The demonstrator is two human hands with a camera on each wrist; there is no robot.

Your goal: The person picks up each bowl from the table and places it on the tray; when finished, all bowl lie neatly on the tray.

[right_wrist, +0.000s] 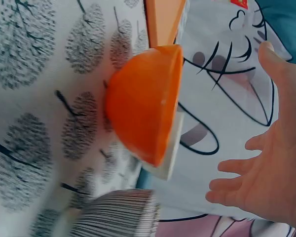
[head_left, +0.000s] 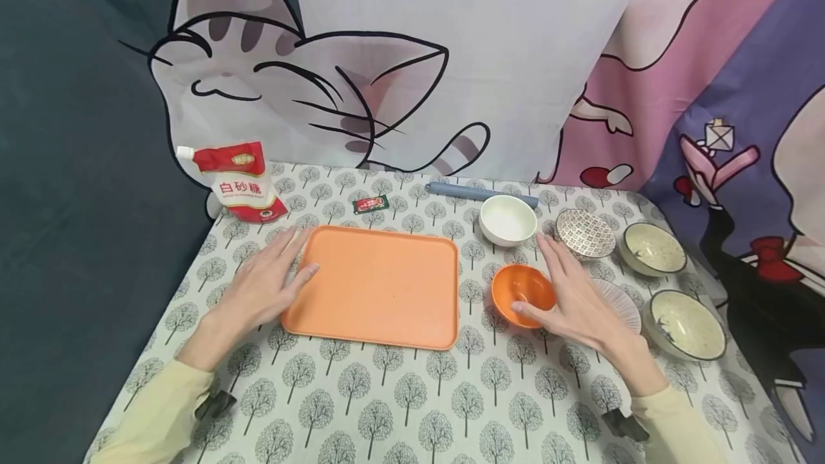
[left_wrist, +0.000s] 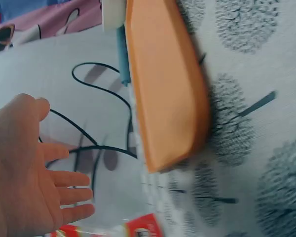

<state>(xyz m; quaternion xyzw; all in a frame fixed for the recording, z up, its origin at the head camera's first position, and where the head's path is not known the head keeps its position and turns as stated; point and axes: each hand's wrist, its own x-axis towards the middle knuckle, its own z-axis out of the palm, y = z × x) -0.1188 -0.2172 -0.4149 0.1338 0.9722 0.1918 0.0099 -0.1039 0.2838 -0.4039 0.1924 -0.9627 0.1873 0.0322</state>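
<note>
Cream sleeves lie over the near corners of the patterned table. Beyond them, the left hand hovers by the left edge of an orange tray, fingers straight and loosely spread, holding nothing. The right hand hangs over an orange bowl, its fingers likewise extended, gripping nothing; the wrist view shows it apart from the rim.

The tray lies flat, left of the table's middle, and the orange bowl stands upright off its right edge. A striped bowl, partly hidden by the right hand, sits nearer the table's right edge, where two pale green bowls stand one behind the other.

Farther back are a patterned bowl and a white bowl. Along the far edge lie a small packet and a grey-blue rod, with a sugar pouch at the far left corner.

Judging by this, handling looks barely begun: every bowl stands off the tray, and whatever is to be lifted or shifted remains undone.
</note>
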